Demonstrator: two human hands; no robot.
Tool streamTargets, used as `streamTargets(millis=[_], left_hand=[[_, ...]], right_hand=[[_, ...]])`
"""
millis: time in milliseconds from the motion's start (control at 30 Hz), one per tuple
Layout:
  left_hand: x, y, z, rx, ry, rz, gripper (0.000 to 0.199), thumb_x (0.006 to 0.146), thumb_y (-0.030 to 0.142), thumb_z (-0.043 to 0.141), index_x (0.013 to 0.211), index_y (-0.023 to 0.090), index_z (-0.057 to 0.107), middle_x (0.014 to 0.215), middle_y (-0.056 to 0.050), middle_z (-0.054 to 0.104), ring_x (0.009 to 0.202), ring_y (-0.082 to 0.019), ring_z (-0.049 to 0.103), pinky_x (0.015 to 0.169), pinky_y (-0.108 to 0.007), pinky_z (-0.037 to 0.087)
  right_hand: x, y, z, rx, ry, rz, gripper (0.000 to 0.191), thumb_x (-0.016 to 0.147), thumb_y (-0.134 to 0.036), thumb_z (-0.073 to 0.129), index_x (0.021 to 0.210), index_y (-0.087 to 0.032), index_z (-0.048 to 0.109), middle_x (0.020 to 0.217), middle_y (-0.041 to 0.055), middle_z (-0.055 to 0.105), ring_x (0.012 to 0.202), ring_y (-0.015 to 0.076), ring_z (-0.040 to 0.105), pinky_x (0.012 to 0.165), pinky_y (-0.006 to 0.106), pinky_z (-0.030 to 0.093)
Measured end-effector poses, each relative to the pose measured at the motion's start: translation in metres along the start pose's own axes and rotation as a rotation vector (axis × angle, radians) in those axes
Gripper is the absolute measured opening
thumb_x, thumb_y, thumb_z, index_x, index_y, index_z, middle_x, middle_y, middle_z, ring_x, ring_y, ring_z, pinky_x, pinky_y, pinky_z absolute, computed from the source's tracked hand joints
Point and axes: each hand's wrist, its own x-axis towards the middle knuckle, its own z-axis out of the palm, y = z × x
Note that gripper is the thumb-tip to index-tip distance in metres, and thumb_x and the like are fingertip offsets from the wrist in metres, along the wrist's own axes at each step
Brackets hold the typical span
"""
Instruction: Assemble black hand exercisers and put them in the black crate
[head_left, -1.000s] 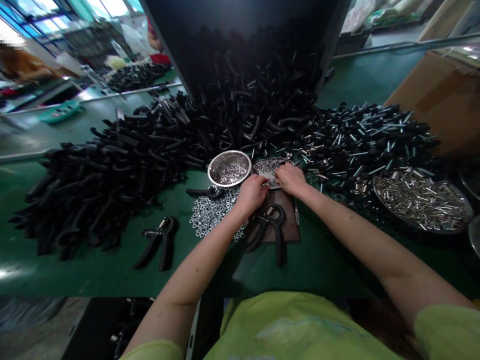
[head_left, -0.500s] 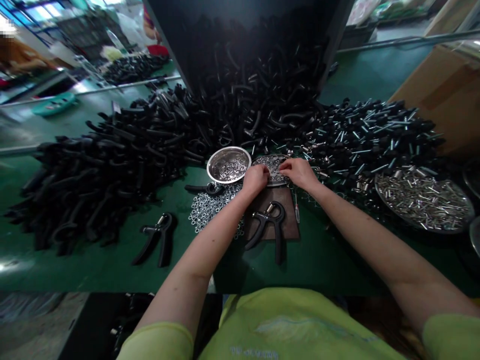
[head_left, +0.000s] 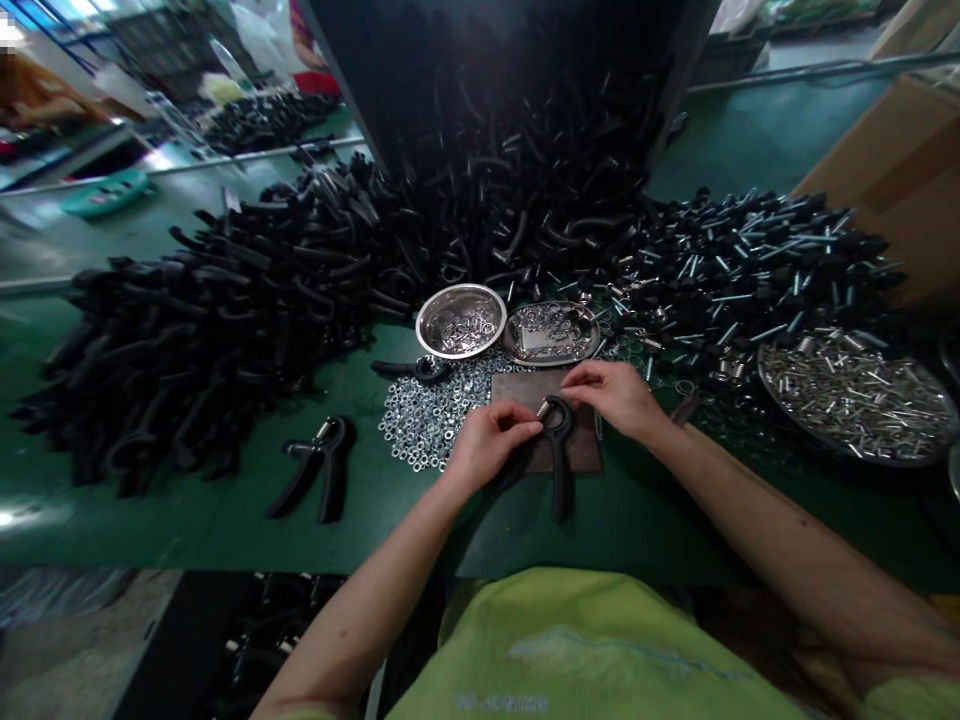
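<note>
On a brown square pad (head_left: pixel 517 388) lies a black hand grip strengthener (head_left: pixel 559 440) with a metal spring at its top. My left hand (head_left: pixel 491 438) is over its left handle, thumb and fingertips pinched together beside the spring. At the upper right of the grip, my right hand (head_left: pixel 616 396) pinches thumb against fingers close to its curved head. Whatever sits between the fingertips of either hand is too small to make out. Just beyond are an oval metal tray (head_left: pixel 596 345) of small parts and a round metal bowl (head_left: pixel 422 335) of small metal pieces.
Loose nuts (head_left: pixel 420 425) lie left of the pad, and another grip strengthener (head_left: pixel 330 465) farther left. Black handles (head_left: pixel 187 330) are heaped at left and back. Black knobs with bolts (head_left: pixel 757 250), a tray of metal pins (head_left: pixel 855 400) and a cardboard box (head_left: pixel 892 170) stand right.
Both hands have come back from the oval tray toward me, to the grip strengthener on the pad. The tray is now uncovered, and my left hand hides the grip's left handle.
</note>
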Motion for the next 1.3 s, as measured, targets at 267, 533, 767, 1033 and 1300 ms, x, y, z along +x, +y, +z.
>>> streamTargets(millis=[267,533,767,1033,1300], left_hand=[[-0.023,-0.009,0.004,-0.143,0.107,-0.111,0.018,0.07,0.033,0.07,0.073,0.016,0.066,0.066,0.001,0.064,0.058,-0.011,0.054,0.056,-0.022,0.04],[-0.018,-0.007,0.002,0.04,0.131,0.006,0.01,0.073,0.029,0.07,0.076,0.019,0.07,0.077,-0.001,0.067,0.075,-0.016,0.06,0.072,-0.028,0.045],[0.003,-0.006,0.011,0.357,0.104,0.219,0.004,0.072,0.027,0.074,0.074,0.024,0.072,0.091,-0.001,0.066,0.094,-0.019,0.055,0.09,-0.035,0.038],[0.012,-0.011,0.016,0.36,0.053,0.212,0.006,0.071,0.024,0.074,0.072,0.021,0.069,0.083,-0.001,0.065,0.086,-0.018,0.056,0.086,-0.033,0.041],[0.02,-0.01,0.013,0.272,-0.047,0.1,0.01,0.069,0.024,0.072,0.071,0.018,0.065,0.08,0.0,0.061,0.079,-0.015,0.056,0.074,-0.027,0.043]], right_hand=[[0.005,-0.009,0.012,-0.478,-0.096,-0.235,0.006,0.078,-0.014,0.063,0.076,-0.015,0.069,0.082,0.0053,0.065,0.082,0.0166,0.059,0.077,0.027,0.044],[0.013,-0.008,0.018,-0.609,-0.144,-0.16,0.008,0.08,-0.017,0.061,0.081,-0.016,0.069,0.087,0.007,0.067,0.085,0.0179,0.06,0.077,0.027,0.041],[0.028,-0.012,0.01,-0.573,-0.269,-0.08,0.004,0.075,-0.022,0.066,0.073,-0.019,0.069,0.067,-0.0029,0.067,0.065,0.0122,0.06,0.062,0.021,0.04],[0.021,-0.016,0.016,-0.666,-0.23,-0.112,0.004,0.077,-0.019,0.061,0.077,-0.018,0.065,0.084,0.005,0.067,0.08,0.0179,0.06,0.069,0.026,0.039],[0.024,-0.019,0.013,-0.635,-0.28,-0.121,0.005,0.076,-0.019,0.062,0.081,-0.02,0.063,0.078,0.0005,0.064,0.074,0.0149,0.058,0.064,0.024,0.037]])
